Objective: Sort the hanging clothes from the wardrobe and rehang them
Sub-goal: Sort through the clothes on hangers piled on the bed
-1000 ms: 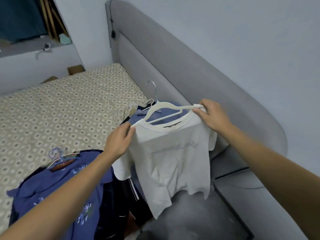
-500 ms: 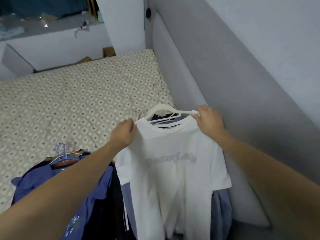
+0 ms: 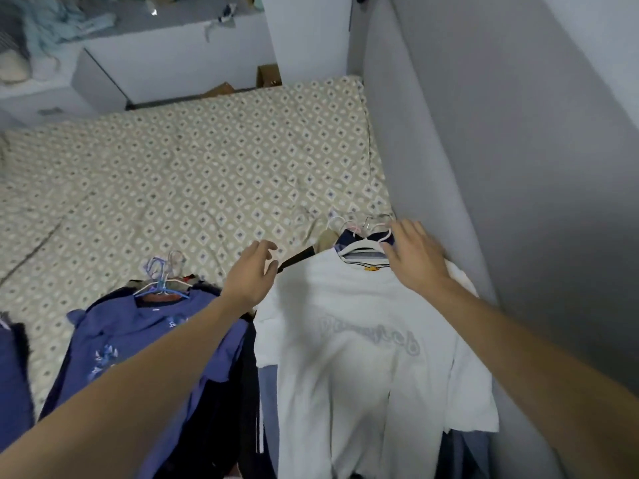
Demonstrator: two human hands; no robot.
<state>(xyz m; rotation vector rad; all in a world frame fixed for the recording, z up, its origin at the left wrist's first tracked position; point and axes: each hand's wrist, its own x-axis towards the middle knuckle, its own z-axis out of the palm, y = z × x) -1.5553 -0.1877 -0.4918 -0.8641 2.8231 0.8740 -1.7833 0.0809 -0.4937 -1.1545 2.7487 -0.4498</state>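
Note:
A white T-shirt (image 3: 363, 357) with pale grey lettering lies flat on top of a pile of clothes at the right side of the bed (image 3: 173, 188). Its white hanger (image 3: 363, 242) shows at the collar, among other hanger hooks. My left hand (image 3: 250, 274) hovers with relaxed fingers just left of the shirt's shoulder and holds nothing. My right hand (image 3: 415, 257) rests on the other shoulder, its straight fingertips touching the hanger's end. A blue shirt (image 3: 138, 333) on blue and white hangers (image 3: 162, 278) lies to the left.
A grey padded headboard (image 3: 432, 167) runs along the right, close to the pile. Dark garments (image 3: 224, 426) lie between the blue and white shirts. A cardboard box (image 3: 268, 74) stands beyond the bed. A white ledge with crumpled cloth (image 3: 41, 29) is at the upper left.
The white T-shirt was held up by both shoulders; now it lies on the pile. Both hands have let go of it, and the left has drawn back to the left.

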